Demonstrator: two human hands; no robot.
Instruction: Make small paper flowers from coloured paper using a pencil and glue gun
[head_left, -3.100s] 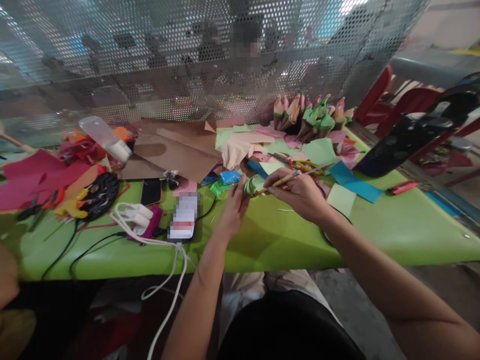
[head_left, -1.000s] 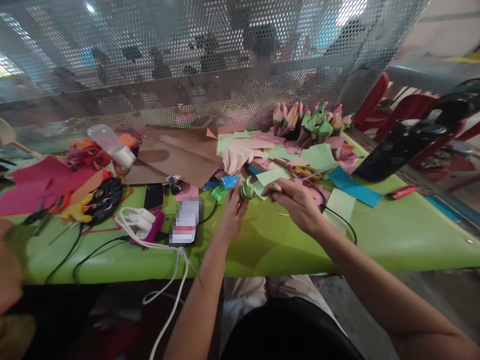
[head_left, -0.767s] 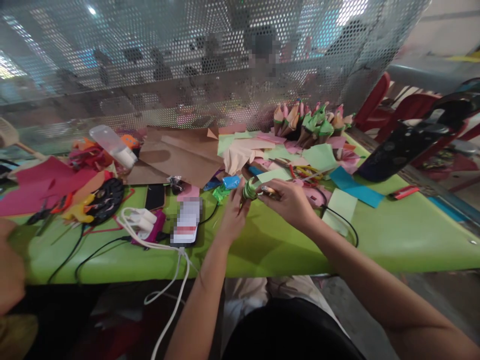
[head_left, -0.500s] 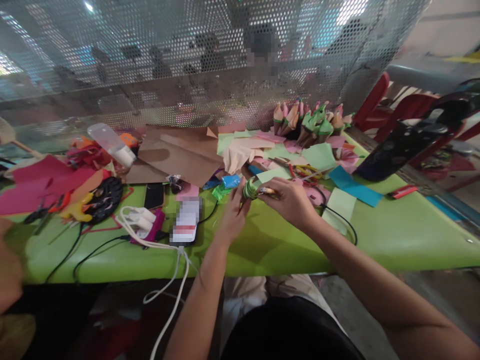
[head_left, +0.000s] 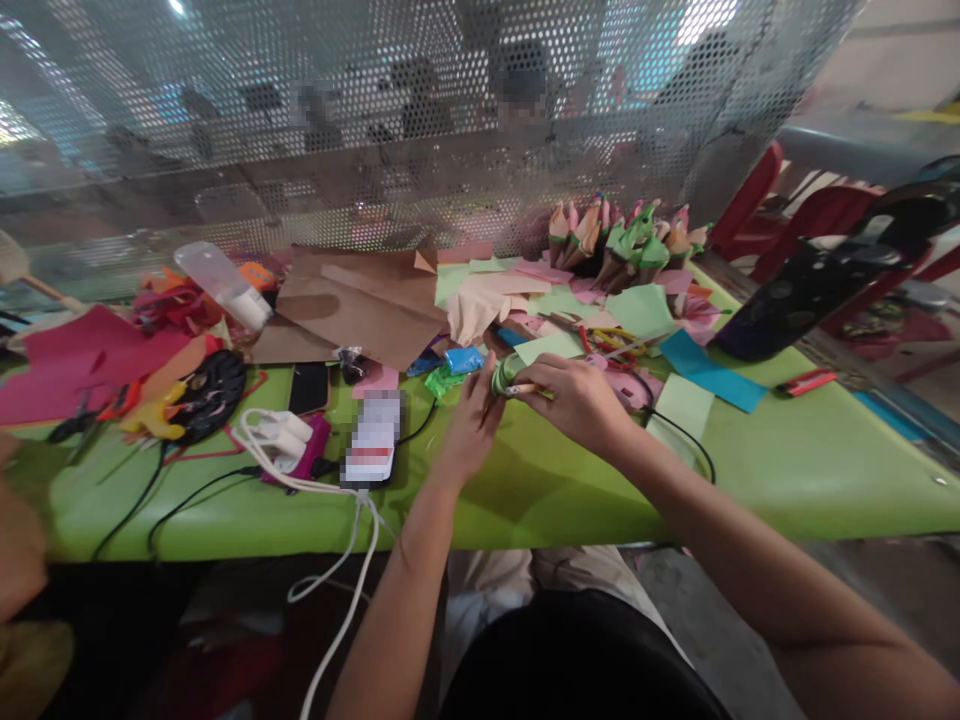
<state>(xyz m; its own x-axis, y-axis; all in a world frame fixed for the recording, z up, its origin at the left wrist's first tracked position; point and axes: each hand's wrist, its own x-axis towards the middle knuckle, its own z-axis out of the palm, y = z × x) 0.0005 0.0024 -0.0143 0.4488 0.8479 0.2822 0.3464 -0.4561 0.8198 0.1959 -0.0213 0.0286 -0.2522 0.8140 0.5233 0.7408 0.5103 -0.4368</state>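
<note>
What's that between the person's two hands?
Between the left hand and the right hand are a coiled green piece and the end of a thin stick; the head view shows this.

The left hand [head_left: 469, 428] partly hides the green roll [head_left: 505, 374].

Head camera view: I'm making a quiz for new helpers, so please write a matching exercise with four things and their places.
1. Green roll
2. Thin stick
3. Dark bottle
4. Brown paper

A. Near the right end of the table
B. In the right hand
C. Just behind the dark phone
D. In the left hand

Pairs: 1-D, 2-B, 3-A, 4-C
</note>
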